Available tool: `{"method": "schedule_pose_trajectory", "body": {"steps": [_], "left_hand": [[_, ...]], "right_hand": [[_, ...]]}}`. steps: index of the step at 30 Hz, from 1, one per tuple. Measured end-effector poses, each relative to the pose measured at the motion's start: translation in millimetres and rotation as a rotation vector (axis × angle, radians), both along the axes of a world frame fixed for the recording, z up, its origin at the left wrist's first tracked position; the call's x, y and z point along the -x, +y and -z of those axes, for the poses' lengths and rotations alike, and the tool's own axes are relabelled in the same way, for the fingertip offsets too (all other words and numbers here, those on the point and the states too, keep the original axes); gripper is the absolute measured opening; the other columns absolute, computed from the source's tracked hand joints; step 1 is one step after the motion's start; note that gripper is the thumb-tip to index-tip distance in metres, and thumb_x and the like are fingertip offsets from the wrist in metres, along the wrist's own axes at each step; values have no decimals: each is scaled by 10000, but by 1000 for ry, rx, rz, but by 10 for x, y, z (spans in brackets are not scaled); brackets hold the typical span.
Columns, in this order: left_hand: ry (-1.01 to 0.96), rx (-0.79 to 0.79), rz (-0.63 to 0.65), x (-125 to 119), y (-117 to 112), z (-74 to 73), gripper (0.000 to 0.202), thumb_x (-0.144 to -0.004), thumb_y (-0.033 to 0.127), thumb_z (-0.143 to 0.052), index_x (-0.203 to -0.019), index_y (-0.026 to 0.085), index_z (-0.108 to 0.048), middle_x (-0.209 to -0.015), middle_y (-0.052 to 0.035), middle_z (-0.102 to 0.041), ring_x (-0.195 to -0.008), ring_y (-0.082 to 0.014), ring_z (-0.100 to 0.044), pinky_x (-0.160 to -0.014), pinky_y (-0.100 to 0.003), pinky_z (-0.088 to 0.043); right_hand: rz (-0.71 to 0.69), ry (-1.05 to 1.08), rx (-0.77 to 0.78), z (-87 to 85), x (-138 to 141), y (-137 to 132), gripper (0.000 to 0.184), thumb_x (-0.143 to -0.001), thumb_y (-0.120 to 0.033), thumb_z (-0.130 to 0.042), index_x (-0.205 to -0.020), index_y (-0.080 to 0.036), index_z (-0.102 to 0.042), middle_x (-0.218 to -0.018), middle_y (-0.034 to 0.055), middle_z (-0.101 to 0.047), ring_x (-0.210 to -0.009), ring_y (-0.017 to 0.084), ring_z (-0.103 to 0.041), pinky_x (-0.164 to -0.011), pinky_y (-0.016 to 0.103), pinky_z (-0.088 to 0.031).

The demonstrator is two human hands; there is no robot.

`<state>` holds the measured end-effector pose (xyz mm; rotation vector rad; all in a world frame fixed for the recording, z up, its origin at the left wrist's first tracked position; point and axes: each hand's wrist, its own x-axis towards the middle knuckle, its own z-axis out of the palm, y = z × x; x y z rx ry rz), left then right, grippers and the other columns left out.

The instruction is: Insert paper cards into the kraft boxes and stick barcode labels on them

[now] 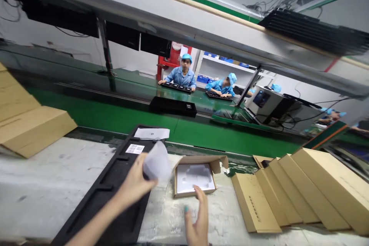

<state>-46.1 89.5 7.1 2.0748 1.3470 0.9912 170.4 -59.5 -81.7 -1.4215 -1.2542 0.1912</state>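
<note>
My left hand (133, 183) is closed on a folded white paper sheet (157, 164), held above the long black tray (115, 188) on the bench. My right hand (198, 223) is open, its fingers stretched toward the near edge of a small open cardboard box (194, 159). The box has a white moulded insert (194, 177) inside. A white leaflet (152, 133) and a barcode label (135, 148) lie on the far end of the black tray.
Several flat cardboard boxes (302, 192) lean in a row at the right. Stacked cartons (31, 123) sit at the left. A black device (173, 106) rides the green conveyor (121, 117). Two workers in blue sit across it, beside a printer-like machine (269, 102).
</note>
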Motion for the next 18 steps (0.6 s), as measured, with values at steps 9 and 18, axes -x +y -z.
{"method": "schedule_pose_trajectory", "body": {"steps": [9,18], "left_hand": [[-485,307,226,-856,-1229,933,522,-779,251,-702,-1275,250,-539,-1287,-128,-536,-1262,-315,-551,-1085,-476,-473],[-656,323,285,-622,-1087,686,291,-896,357,-681,-675,207,-565,-778,-24,-610,-797,-203,-633,-748,-302,-519]], "right_hand": [[-361,336,132,3,103,-84,283,-931,-344,-641,-1178,-221,-705,-1088,95,-745,-984,275,-721,-882,375,-593],[-335,418,141,63,63,-183,272,-946,-410,-615,-1077,-206,-738,-992,79,-749,-924,262,-709,-840,371,-595]]}}
